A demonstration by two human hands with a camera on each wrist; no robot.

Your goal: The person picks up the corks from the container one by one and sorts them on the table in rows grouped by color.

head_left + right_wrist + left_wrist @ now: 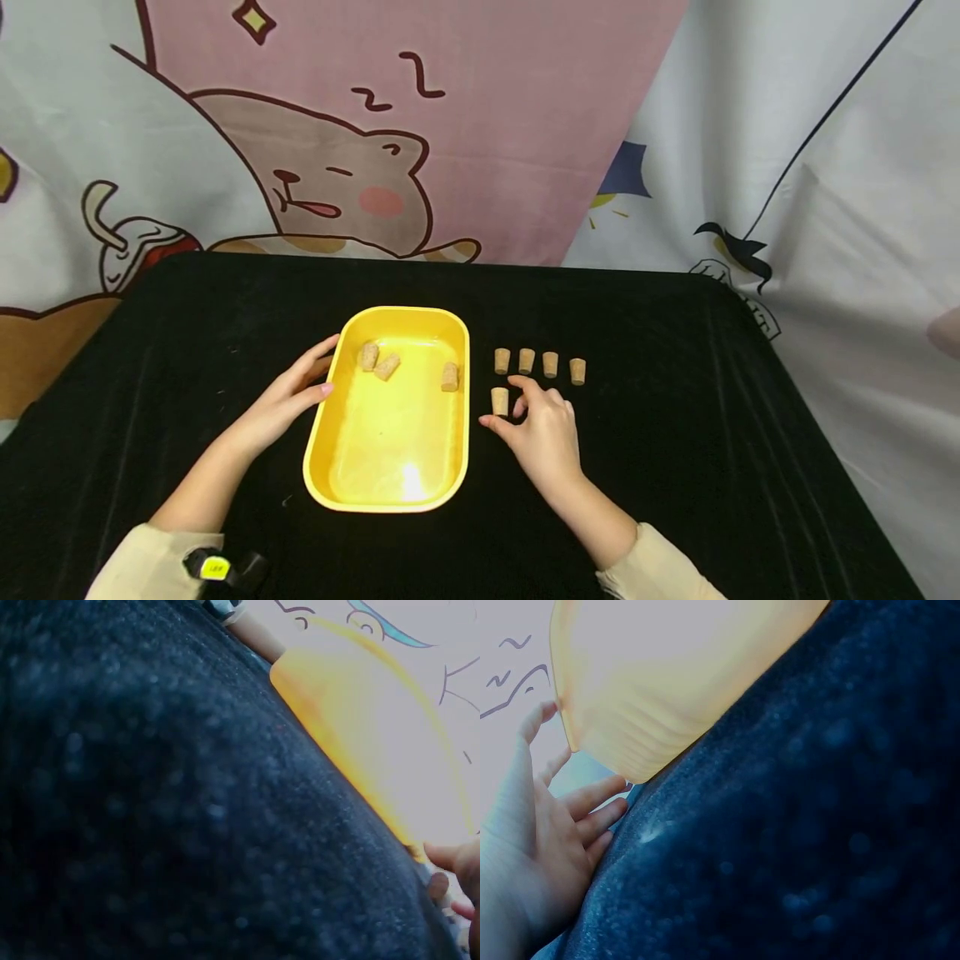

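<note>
A yellow tray (386, 496) lies on the black cloth, with three corks inside: one near the right wall (449, 377) and two at the upper left, including a tilted cork (387, 367). My left hand (288, 402) rests against the tray's left rim, thumb and fingers extended. In the left wrist view, the thumb touches the tray's edge (568, 727) and the other fingers spread below. Right of the tray, my right hand (546, 432) has thumb and index finger spread around a single cork (499, 401), apparently without pinching it. The right wrist view cuts off most of this hand.
Beyond the right hand stands a row of several corks, from a left cork (502, 361) to a right cork (577, 372). Black cloth (675, 467) covers the table. A patterned curtain (525, 125) hangs behind its far edge.
</note>
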